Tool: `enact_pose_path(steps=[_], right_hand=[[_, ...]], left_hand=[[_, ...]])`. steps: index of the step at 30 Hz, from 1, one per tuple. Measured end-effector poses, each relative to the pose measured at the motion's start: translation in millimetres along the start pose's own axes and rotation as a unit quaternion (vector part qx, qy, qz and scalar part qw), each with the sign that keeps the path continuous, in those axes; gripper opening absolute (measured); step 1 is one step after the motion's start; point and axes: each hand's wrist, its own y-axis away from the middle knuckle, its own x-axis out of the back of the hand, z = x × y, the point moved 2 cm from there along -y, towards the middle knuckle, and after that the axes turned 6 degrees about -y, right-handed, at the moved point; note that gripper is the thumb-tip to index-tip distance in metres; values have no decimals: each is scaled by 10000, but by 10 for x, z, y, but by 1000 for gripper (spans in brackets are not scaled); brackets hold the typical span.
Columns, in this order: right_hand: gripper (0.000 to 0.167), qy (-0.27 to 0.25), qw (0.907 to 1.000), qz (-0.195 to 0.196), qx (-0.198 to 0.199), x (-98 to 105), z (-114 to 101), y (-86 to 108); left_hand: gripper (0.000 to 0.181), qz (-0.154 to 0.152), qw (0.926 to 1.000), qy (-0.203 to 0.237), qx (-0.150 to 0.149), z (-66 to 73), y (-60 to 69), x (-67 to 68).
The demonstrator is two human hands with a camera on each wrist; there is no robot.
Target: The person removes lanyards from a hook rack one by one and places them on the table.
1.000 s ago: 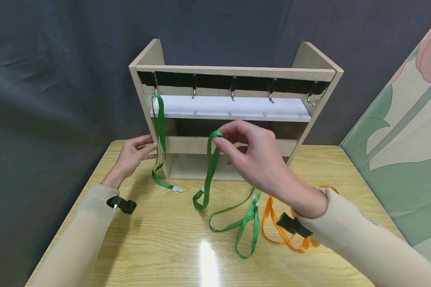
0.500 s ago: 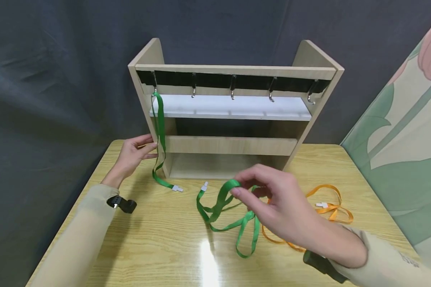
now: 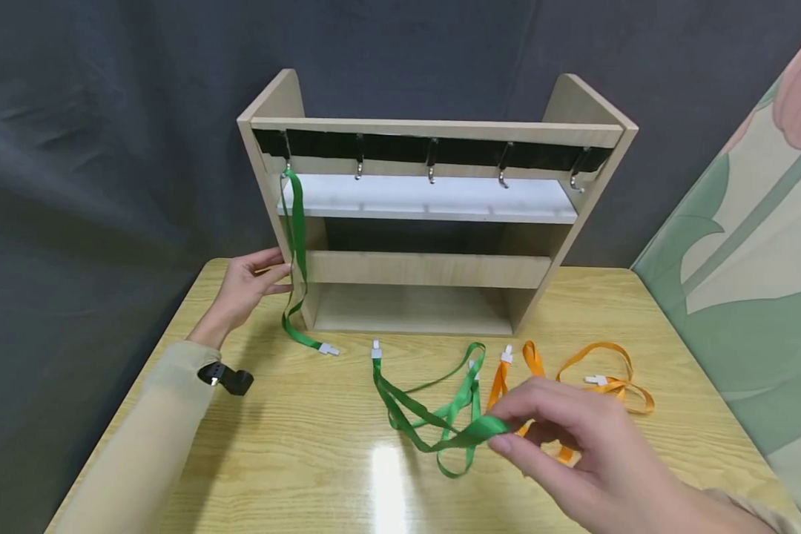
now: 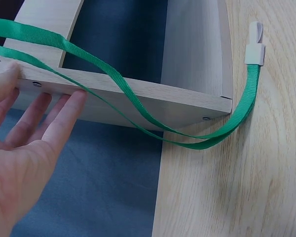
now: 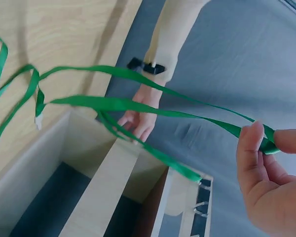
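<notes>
A green lanyard [image 3: 483, 428] is pinched at its loop end between the thumb and fingers of my right hand [image 3: 594, 452], low over the table. Its white clip [image 3: 377, 350] points toward the shelf. My left hand [image 3: 243, 289] rests against the left side panel of the wooden shelf [image 3: 434, 268]. Its thumb lies at the front edge and its straight fingers touch the outer face, as the left wrist view shows. Another green lanyard [image 3: 298, 230] hangs from the leftmost hook, with its clip [image 4: 255, 53] on the table. A third green lanyard [image 3: 469, 389] lies partly under the held one.
Orange lanyards [image 3: 498, 389] lie to the right on the wooden table [image 3: 294, 445], partly behind my right hand. Several metal hooks [image 3: 358, 170] line the shelf's black strip. A dark cloth [image 3: 414, 59] stands behind, and a floral panel [image 3: 761, 259] at the right.
My right hand has come down from before the shelf and toward the lower right, drawing the green lanyard's loop along. The lanyard now stretches low across the table. My left hand stays put.
</notes>
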Motion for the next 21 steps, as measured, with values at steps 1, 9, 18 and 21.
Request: enact_pose_path(steps=[1,9,18,21], right_hand=[[38,-82,9999,-86,33,-6,-7,34],[32,-482,9927,-813,753,-171,-65,77],[30,-495,9903,-1052,762,-252,-87,51],[31,-406,9944,-866,447,-262,-55,32]], left_hand=[[43,-5,10000,3,-8,0,-1,0],[42,-22,10000,-1,-89,-11,-1,10],[42,11,9999,144,-23,-39,-15,-12],[42,16,9999,132,-15,-34,-15,-3]])
